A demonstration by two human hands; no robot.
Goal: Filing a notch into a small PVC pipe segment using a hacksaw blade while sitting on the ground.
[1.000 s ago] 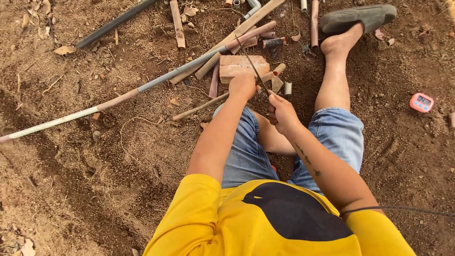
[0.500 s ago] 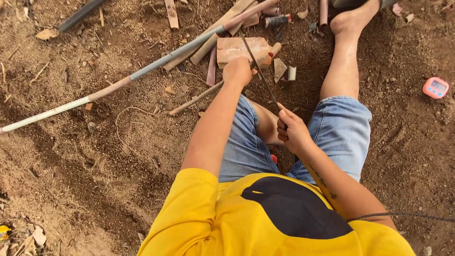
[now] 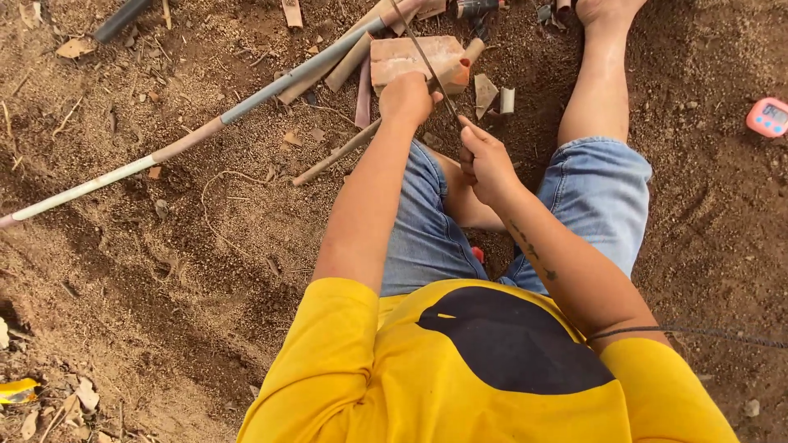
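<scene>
Right hand [image 3: 486, 160] clenched in a tight grip on the saw blade [image 3: 427, 61], left hand [image 3: 406, 98] pinning a thin pipe [image 3: 341, 152] on the brick [image 3: 414, 56]

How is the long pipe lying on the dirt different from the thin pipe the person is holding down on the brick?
The long pipe is thicker and far longer than the thin pipe. The long pipe lies free, untouched, while the left hand presses the thin pipe onto the brick, where the blade in the right hand crosses it. The long pipe shows white, brown and grey stretches; the thin pipe is plain brown. Both slant the same way across the dirt.
</scene>
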